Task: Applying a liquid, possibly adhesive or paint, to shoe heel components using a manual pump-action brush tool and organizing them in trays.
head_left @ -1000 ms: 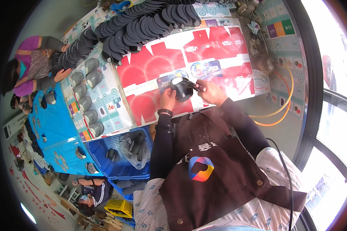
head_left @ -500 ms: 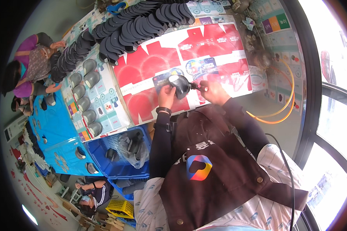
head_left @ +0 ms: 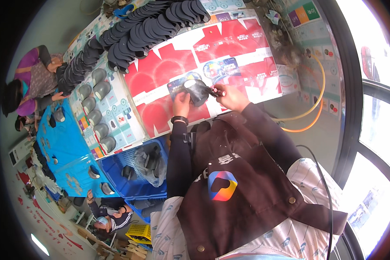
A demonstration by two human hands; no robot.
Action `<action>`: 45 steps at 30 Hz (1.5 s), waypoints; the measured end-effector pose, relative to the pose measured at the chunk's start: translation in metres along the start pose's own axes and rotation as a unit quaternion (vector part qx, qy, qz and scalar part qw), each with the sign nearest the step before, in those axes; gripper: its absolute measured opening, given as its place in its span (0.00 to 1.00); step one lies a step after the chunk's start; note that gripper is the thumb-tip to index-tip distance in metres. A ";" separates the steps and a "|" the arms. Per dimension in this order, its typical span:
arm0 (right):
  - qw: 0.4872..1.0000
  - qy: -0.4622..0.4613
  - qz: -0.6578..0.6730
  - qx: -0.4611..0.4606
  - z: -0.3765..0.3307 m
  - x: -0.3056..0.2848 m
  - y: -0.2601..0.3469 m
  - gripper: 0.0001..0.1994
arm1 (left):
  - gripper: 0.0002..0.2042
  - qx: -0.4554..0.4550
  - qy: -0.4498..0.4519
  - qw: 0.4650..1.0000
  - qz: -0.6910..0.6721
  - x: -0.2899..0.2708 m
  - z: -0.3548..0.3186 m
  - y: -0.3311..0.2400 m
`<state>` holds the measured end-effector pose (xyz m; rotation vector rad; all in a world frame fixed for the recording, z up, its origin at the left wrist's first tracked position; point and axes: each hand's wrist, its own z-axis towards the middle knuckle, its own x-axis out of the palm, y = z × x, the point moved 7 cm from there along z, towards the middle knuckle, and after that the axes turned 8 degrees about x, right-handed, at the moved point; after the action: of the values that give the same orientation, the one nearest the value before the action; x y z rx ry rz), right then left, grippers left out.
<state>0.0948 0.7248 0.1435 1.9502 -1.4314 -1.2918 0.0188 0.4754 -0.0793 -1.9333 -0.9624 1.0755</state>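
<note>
Over the red-and-white sheet, my left hand [head_left: 180,104] is closed on the near left edge of a dark, rounded toe cap [head_left: 196,95]. The cap has a shiny pale spot on its top. My right hand [head_left: 234,99] is closed around a short dark brush-like tool [head_left: 215,91]. The tool's tip meets the right side of the cap; its exact shape is too small to make out. Left of the sheet stand several grey toe caps [head_left: 102,89] in two uneven columns. Behind them lie long overlapping rows of dark curved pieces [head_left: 143,34].
A blue basket [head_left: 117,167] with a plastic bag stands by my left arm. Orange and yellow hoses [head_left: 320,99] loop at the right, near the window frame. A co-worker in purple [head_left: 30,73] handles dark pieces at the far left; another person [head_left: 112,219] sits below.
The cap has moved slightly left and turned, showing more of its broad dark side. Both my hands shifted left with it, the right one closer to the cap. The co-worker's hands moved.
</note>
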 end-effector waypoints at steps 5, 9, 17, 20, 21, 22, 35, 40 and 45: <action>0.995 0.051 -0.079 -0.038 0.011 0.004 -0.018 0.16 | 0.20 -0.027 0.011 0.998 -0.064 0.006 -0.001 -0.010; 0.999 0.021 -0.023 -0.011 0.007 -0.005 -0.025 0.13 | 0.17 -0.049 -0.008 0.991 -0.124 0.003 -0.004 -0.019; 0.997 0.051 -0.018 0.058 -0.008 0.003 -0.042 0.16 | 0.21 -0.047 -0.004 0.991 -0.127 0.005 -0.013 -0.030; 0.993 0.096 -0.024 0.059 -0.020 0.004 -0.020 0.13 | 0.22 -0.049 0.003 0.988 -0.147 0.007 -0.015 -0.031; 0.993 0.096 -0.024 0.057 -0.017 0.006 -0.026 0.13 | 0.23 -0.036 -0.010 0.990 -0.134 0.005 -0.014 -0.034; 0.994 0.075 -0.067 0.041 -0.011 0.009 -0.035 0.13 | 0.25 -0.025 -0.021 0.992 -0.120 0.003 -0.015 -0.037; 0.990 0.062 -0.119 0.047 -0.005 0.011 -0.032 0.15 | 0.18 0.049 -0.024 0.998 0.038 0.002 0.000 -0.015; 0.992 0.104 0.042 0.055 0.004 0.024 -0.015 0.26 | 0.20 -0.013 -0.035 0.996 0.080 -0.016 0.003 0.006; 0.997 0.027 0.029 0.069 0.026 0.022 -0.024 0.21 | 0.18 0.022 0.010 0.999 0.041 -0.026 -0.002 -0.019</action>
<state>0.0870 0.7198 0.1031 1.9991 -1.5763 -1.1326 0.0060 0.4620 -0.0532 -1.9577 -0.8475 1.1132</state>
